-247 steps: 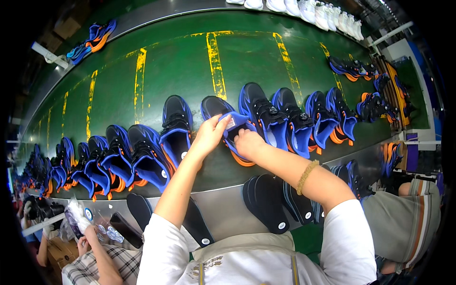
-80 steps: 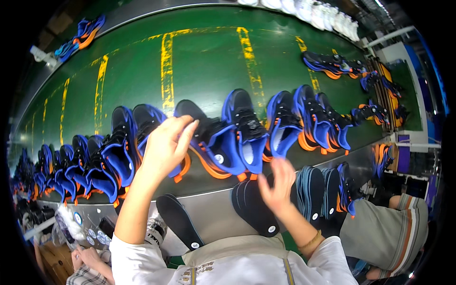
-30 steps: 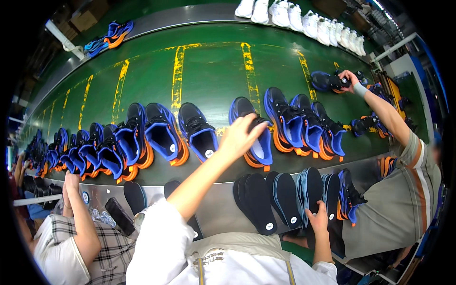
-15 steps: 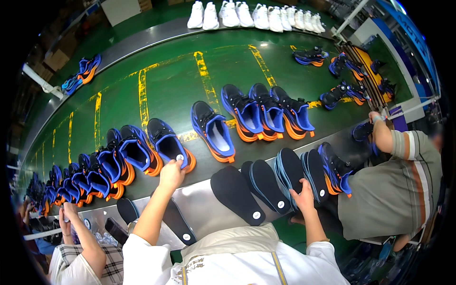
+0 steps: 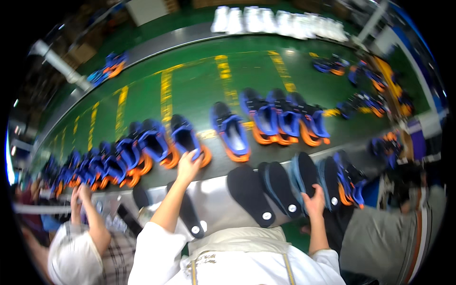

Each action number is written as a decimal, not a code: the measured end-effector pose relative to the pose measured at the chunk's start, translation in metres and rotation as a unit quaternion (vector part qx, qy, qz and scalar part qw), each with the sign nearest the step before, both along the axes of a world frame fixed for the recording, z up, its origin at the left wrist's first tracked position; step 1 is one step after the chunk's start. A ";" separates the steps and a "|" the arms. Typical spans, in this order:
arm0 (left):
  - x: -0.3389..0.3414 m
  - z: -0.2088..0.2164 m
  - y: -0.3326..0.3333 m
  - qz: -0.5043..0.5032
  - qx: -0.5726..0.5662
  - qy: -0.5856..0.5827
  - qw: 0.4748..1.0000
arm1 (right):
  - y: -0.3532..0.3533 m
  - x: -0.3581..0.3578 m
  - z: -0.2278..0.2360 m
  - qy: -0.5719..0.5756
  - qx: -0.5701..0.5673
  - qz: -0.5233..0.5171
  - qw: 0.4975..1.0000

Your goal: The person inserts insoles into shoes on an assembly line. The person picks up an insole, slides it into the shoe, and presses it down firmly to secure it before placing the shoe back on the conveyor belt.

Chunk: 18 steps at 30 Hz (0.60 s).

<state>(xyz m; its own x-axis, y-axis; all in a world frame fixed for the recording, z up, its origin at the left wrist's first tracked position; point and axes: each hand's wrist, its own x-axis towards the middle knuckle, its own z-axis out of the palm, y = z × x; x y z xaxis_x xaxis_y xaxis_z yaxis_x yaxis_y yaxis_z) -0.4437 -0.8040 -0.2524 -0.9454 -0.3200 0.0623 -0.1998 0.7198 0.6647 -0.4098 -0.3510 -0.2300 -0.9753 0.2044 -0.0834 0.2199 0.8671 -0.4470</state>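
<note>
Your left hand (image 5: 188, 166) pinches the heel of a black, blue and orange shoe (image 5: 186, 137), which sits on the green surface (image 5: 142, 92) with its toe pointing away from you. Your right hand (image 5: 315, 203) lies against the heel end of a stack of insoles (image 5: 305, 172) on the metal ledge (image 5: 213, 202), thumb and fingers spread; you cannot tell from this blurred view whether it grips them.

Just right of the shoe stands another shoe with a pale inside (image 5: 232, 133), then three shoes (image 5: 263, 116) close together. A long row of shoes (image 5: 114, 164) curves off to your left. Either side of your right hand lie more black insoles (image 5: 249, 194), and a single insole (image 5: 186, 209) lies beside your left forearm. White shoes (image 5: 278, 21) line the far edge.
</note>
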 end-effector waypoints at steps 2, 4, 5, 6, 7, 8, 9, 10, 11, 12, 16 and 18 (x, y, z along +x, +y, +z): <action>-0.010 0.031 -0.026 0.021 0.175 0.029 0.984 | 0.010 0.005 -0.011 0.023 -0.006 0.015 1.000; -0.016 0.092 -0.033 0.035 0.339 0.054 0.939 | 0.028 0.011 -0.022 0.039 -0.008 0.001 0.999; -0.008 0.120 -0.045 0.055 0.367 0.010 0.928 | 0.033 0.012 -0.028 0.045 -0.008 -0.005 0.999; 0.012 0.153 -0.056 0.054 0.319 0.009 0.946 | 0.025 0.010 -0.025 0.016 -0.004 -0.009 1.000; 0.036 0.167 -0.073 0.036 0.315 0.023 0.948 | 0.021 0.009 -0.027 0.013 -0.011 0.006 1.000; 0.059 0.185 -0.080 0.052 0.299 0.006 0.953 | 0.022 0.009 -0.026 0.014 -0.008 0.013 1.000; 0.083 0.192 -0.094 0.031 0.105 0.046 0.993 | 0.022 0.008 -0.023 -0.002 -0.008 0.011 1.000; 0.106 0.215 -0.094 0.049 -0.012 0.030 0.998 | 0.023 0.005 -0.023 -0.003 -0.011 0.022 1.000; 0.127 0.225 -0.097 0.075 -0.062 0.049 0.994 | 0.024 0.005 -0.022 -0.008 -0.003 0.020 1.000; 0.144 0.228 -0.100 0.088 -0.077 0.069 0.991 | 0.026 0.004 -0.020 -0.013 0.008 0.016 1.000; 0.215 0.231 -0.099 0.163 -0.113 0.006 0.980 | 0.037 0.001 -0.023 -0.018 -0.021 0.018 0.999; 0.251 0.216 -0.097 0.193 -0.080 -0.012 0.978 | 0.042 0.000 -0.030 -0.009 -0.018 0.030 0.999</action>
